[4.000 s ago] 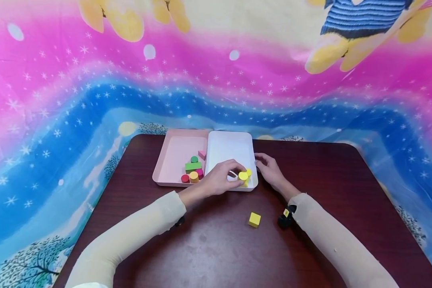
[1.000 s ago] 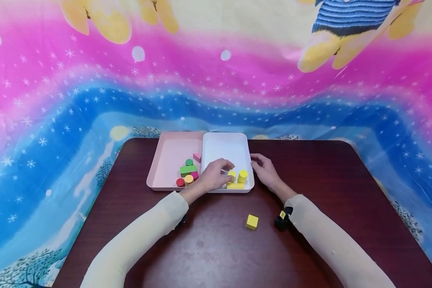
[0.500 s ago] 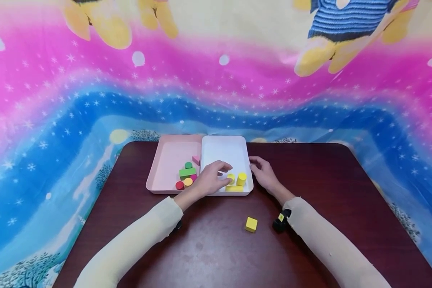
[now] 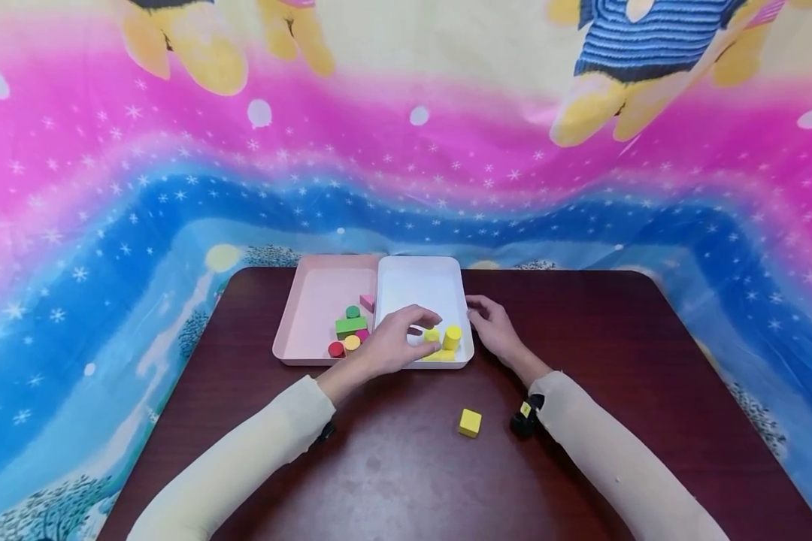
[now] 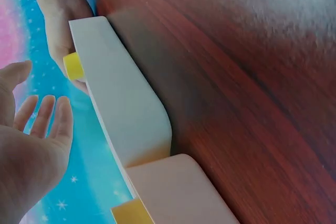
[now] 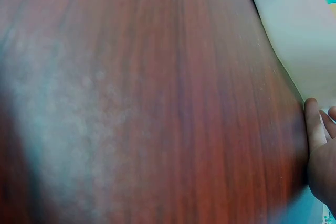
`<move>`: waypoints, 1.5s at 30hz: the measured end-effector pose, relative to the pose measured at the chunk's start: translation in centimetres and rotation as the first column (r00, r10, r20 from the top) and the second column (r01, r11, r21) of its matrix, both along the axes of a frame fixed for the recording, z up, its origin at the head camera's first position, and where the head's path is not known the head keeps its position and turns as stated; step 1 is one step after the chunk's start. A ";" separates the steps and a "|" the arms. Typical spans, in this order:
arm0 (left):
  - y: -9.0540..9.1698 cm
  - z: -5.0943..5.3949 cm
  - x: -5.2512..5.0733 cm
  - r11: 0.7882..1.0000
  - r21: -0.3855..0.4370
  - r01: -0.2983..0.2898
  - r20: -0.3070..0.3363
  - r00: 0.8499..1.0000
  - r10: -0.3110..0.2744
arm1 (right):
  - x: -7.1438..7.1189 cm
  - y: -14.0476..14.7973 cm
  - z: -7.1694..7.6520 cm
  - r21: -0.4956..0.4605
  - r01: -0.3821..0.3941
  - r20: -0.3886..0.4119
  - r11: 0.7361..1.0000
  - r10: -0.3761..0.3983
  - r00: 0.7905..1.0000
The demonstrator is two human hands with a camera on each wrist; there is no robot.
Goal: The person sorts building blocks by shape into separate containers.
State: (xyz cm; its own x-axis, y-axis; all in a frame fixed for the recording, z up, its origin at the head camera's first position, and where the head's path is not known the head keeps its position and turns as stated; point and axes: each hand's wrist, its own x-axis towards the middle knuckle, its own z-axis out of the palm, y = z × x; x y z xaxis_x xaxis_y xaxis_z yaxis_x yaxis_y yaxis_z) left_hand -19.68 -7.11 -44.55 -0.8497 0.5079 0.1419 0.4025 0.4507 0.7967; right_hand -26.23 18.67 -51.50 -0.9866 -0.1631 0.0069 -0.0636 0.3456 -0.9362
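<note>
Over the near half of the white tray (image 4: 419,282), my left hand (image 4: 395,338) has its thumb and fingers spread apart and holds nothing. Close to its fingertips stand two yellow cylinders (image 4: 452,337), one partly covered by the hand. A yellow block (image 4: 448,355) lies in front of them, partly behind the thumb. In the left wrist view, the left hand (image 5: 39,150) is beside the tray wall, fingers apart. My right hand (image 4: 495,328) rests at the tray's right side, its fingertips against the wall. In the right wrist view, the right hand (image 6: 321,156) shows only partly.
A pink tray (image 4: 311,293) adjoins the white one on the left. In it are a green block (image 4: 350,327), a green cylinder (image 4: 352,311), a red cylinder (image 4: 336,349) and other blocks. A yellow cube (image 4: 470,423) sits on the dark table (image 4: 406,473) in front.
My left hand held a yellow cylinder four seconds ago. It has let go, leaving the cylinder standing in the white tray, and drawn back slightly left. My right hand stays at the tray's side.
</note>
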 end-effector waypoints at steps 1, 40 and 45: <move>0.0 0.0 0.1 1.000 0.009 0.017 0.003 1.000 -0.017 | 0.0 0.0 0.0 0.001 -0.002 0.000 1.000 0.002 1.000; 2.3 -2.1 3.6 0.951 0.005 0.311 -0.044 0.950 -0.310 | 0.0 0.1 -0.1 0.030 0.007 -0.054 1.000 -0.006 0.999; 2.5 -2.8 4.0 0.946 -0.033 0.323 -0.044 0.945 -0.324 | 0.1 0.0 -0.1 0.029 0.003 -0.054 1.000 -0.002 0.999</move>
